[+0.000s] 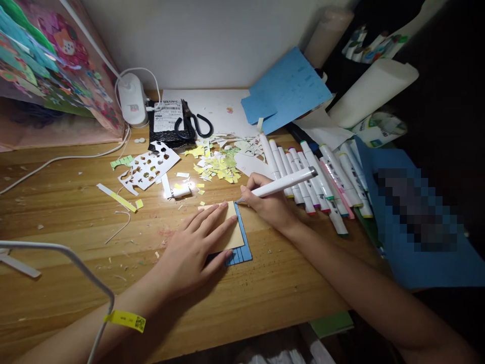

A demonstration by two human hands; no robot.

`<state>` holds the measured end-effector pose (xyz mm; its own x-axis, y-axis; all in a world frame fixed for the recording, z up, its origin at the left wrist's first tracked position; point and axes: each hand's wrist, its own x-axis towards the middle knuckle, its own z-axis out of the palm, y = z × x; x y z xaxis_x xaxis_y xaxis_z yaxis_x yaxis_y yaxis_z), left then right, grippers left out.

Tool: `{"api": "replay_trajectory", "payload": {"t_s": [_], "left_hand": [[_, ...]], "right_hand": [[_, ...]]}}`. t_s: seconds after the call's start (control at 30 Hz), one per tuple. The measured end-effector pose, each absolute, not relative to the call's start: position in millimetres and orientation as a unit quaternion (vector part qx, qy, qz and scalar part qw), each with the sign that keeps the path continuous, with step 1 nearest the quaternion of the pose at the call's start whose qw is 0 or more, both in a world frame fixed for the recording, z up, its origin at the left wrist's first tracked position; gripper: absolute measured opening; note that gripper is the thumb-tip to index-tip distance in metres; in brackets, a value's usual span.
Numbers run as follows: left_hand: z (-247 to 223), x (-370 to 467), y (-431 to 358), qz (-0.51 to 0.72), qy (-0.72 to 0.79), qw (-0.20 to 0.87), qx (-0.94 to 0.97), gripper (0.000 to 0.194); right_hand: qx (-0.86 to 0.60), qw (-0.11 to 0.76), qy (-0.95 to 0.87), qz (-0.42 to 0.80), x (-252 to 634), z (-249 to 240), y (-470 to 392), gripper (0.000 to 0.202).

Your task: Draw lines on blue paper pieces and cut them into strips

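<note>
- Currently, right hand clamped on marker, tip at blue card's top edge.
- Left hand flat on cream card, fingers apart.
- Table spans to front edge.

Printed signs: a barcode label on the black package near the desk's back edge; a QR code on the yellow tag. Lettering not reliably legible.

Scissors overlap labelled packet on counter. Power strip sits left of packet. White roll at back right.
</note>
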<state>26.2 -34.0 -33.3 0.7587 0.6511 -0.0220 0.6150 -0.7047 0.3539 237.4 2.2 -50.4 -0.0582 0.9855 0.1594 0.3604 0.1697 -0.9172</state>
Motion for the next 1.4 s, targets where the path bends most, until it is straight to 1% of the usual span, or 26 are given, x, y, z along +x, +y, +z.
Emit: {"api": "replay_trajectory", "payload": {"t_s": [0.3, 0.6, 0.93, 1.1, 1.4], "left_hand": [[-31.0, 27.5, -33.0, 0.043, 0.341, 0.173, 0.923, 0.052], [-34.3, 27.1, -33.0, 0.071, 0.340, 0.178, 0.921, 0.053], [-27.5, 27.7, -32.2, 0.034, 0.334, 0.183, 0.924, 0.052], [-31.5, 26.8, -32.4, 0.052, 0.335, 0.176, 0.924, 0.052], [-35.4, 26.4, -32.7, 0.037, 0.339, 0.165, 0.925, 0.053]], "right_hand": [[-0.534, 0.423, -0.627, 0.377, 236.1, -48.9, 1.3, 0.028], [-0.534, 0.428, -0.628, 0.370, 235.4, -50.3, 0.7, 0.027], [-0.533, 0.418, -0.639, 0.365, 236.3, -49.0, 0.8, 0.028], [-0.538, 0.424, -0.633, 0.361, 235.8, -48.6, 0.4, 0.026], [-0.536, 0.415, -0.643, 0.357, 237.2, -50.4, -0.3, 0.029]]}}
